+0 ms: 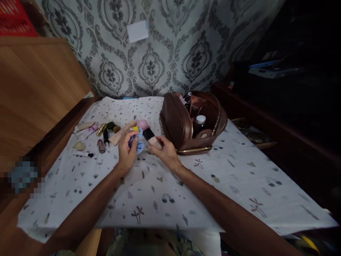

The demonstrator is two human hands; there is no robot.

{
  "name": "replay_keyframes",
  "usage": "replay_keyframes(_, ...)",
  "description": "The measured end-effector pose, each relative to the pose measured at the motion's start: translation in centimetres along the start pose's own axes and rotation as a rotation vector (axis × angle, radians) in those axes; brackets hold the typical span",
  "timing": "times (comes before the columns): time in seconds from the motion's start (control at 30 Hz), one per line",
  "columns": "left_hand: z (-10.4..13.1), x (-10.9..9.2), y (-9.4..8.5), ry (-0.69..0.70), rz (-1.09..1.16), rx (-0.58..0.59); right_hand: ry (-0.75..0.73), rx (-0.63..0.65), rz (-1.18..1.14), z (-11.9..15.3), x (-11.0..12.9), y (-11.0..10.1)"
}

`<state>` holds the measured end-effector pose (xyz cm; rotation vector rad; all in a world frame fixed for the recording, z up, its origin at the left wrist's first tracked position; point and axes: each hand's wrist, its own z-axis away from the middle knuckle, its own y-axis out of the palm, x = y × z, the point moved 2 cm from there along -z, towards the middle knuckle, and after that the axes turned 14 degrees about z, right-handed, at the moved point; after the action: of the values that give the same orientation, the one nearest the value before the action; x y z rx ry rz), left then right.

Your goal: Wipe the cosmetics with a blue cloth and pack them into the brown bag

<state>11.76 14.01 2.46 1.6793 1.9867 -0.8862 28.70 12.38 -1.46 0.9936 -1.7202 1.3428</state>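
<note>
My left hand [127, 149] is closed on a crumpled blue cloth [139, 145], and a small yellow piece [135, 128] shows at its fingertips. Between the fingers and thumb of my right hand [167, 153] is a bottle with a black cap [148, 133], tilted toward the cloth. A pink sponge [142, 124] lies just behind the hands. Beside my left hand is a long beige tube [118, 135]. To the right stands an open brown bag [176, 122], in which a white-lidded jar [200, 120] shows.
Left of my hands lie a lipstick [101, 146], a gold tube [101, 129], brushes [115, 128] and a pale sponge [79, 145] on the patterned tablecloth [157, 188]. A wooden panel [39, 78] rises at the left, a patterned wall [170, 46] behind.
</note>
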Motion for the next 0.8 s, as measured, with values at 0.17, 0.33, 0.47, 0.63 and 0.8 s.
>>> replay_keyframes(0.17, 0.0, -0.1, 0.2, 0.113, -0.093, 0.083, -0.124, -0.087, 0.228, 0.5, 0.6, -0.1)
replay_keyframes(0.33, 1.2, 0.5, 1.2, 0.210, -0.146, 0.253, -0.133, -0.120, 0.264, 0.5, 0.4, 0.0)
replay_keyframes(0.47, 1.0, 0.3, 1.0, 0.158, -0.088, 0.244, -0.080, -0.134, 0.183, 0.2, -0.2, 0.0)
replay_keyframes(0.63, -0.6, 0.6, -0.5, -0.113, 0.041, -0.046, 0.041, 0.083, -0.271, 0.4, -0.1, 0.6)
replay_keyframes(0.8, 0.1, 2.0, 0.7, -0.504, 0.433, 0.076, 0.206, 0.348, -0.764, 0.9, 0.7, 1.5)
